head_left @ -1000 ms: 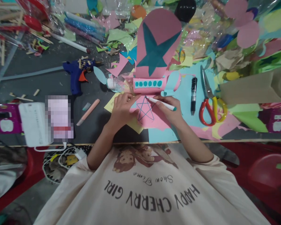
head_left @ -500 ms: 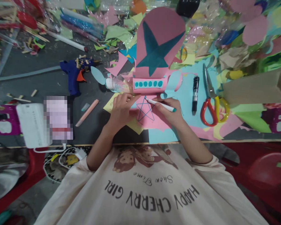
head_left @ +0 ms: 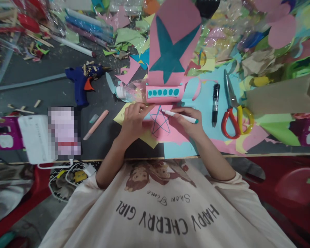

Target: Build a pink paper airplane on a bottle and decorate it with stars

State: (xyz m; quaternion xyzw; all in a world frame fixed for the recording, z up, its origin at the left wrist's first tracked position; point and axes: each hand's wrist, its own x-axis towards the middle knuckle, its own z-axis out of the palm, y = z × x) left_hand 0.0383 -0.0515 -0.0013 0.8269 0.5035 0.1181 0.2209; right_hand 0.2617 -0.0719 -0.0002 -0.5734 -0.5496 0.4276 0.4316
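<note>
On a sheet of pink paper (head_left: 174,132) in front of me is a five-pointed star drawn in teal outline. My right hand (head_left: 188,119) grips a white marker with a teal end (head_left: 183,116), its tip at the star's upper part. My left hand (head_left: 134,120) rests with its fingers stretched out on the paper's left edge. Just beyond both hands lies a plastic bottle (head_left: 134,91) wrapped in pink paper, with a strip of teal dots (head_left: 164,92) on it. A pink rounded piece (head_left: 175,34) bearing a large teal star stands behind the dots.
Scissors (head_left: 231,106) and a black pen (head_left: 215,105) lie to the right, beside a brown cardboard piece (head_left: 284,94). Leftward are a blue glue gun (head_left: 80,82), a peach marker (head_left: 96,124), a phone (head_left: 64,131) and a white power bank (head_left: 36,137). Paper scraps cover the far side.
The marker and my right hand have shifted slightly to the right. The pink piece with the teal star has tilted a little. My left hand stays in place.
</note>
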